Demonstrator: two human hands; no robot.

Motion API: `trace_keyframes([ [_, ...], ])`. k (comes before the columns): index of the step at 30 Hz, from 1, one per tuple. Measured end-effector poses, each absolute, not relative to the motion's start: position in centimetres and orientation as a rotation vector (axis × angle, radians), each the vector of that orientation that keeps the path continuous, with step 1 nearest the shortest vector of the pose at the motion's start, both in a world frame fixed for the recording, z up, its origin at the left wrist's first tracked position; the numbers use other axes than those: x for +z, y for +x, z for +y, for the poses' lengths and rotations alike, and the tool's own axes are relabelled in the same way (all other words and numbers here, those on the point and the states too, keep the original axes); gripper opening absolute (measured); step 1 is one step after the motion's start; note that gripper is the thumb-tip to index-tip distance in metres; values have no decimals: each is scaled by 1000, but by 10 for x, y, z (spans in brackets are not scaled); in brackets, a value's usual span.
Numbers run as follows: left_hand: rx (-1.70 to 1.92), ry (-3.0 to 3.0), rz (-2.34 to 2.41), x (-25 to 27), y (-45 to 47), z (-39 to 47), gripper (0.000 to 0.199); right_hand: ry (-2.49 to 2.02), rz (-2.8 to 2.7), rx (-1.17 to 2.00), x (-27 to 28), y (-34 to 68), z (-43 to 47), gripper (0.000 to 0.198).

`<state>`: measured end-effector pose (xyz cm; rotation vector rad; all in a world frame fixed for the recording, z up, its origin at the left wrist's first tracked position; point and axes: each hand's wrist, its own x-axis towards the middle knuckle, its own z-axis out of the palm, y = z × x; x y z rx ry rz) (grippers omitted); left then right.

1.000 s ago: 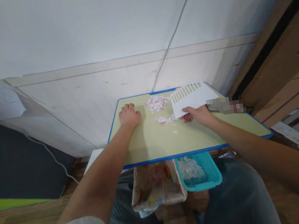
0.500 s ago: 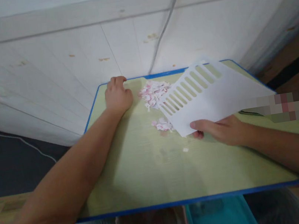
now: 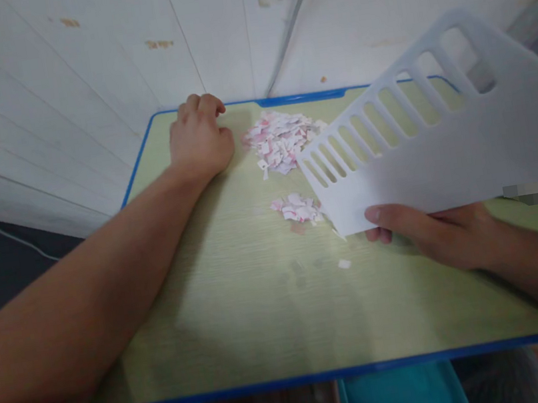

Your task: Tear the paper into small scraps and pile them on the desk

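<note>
My right hand (image 3: 435, 230) grips the lower edge of a white slotted plastic board (image 3: 395, 169), thumb on top and fingers beneath. A row of slots, growing longer toward the upper right, runs along its far side. The board is tilted, its narrow left end beside a small heap of torn paper bits (image 3: 297, 208). Behind that lies a larger pile of white and pink paper scraps (image 3: 282, 139), touched or overlapped by the board's corner; I cannot tell which. My left hand (image 3: 201, 134) rests at the table's far left corner, fingers loosely bent, thumb apart, holding nothing.
The green table (image 3: 245, 313) has a blue rim and stands against a white panelled wall (image 3: 121, 21). A single paper scrap (image 3: 344, 264) lies nearer me. A grey cable (image 3: 295, 19) runs down the wall. Below the front edge is a teal bin (image 3: 404, 397).
The slotted board is lifted and tilted higher, its right end closer to me. My view has moved nearer and lower. The left hand stays at the far left corner.
</note>
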<state>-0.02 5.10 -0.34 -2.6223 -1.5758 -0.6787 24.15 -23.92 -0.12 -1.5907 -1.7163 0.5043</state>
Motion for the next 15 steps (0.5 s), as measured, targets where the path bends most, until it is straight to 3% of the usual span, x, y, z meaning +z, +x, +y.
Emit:
trace_keyframes([
  [15,-715,-2711,-1657,-4,3,56,42,-1419,-2051,767,40,237,-245,19],
])
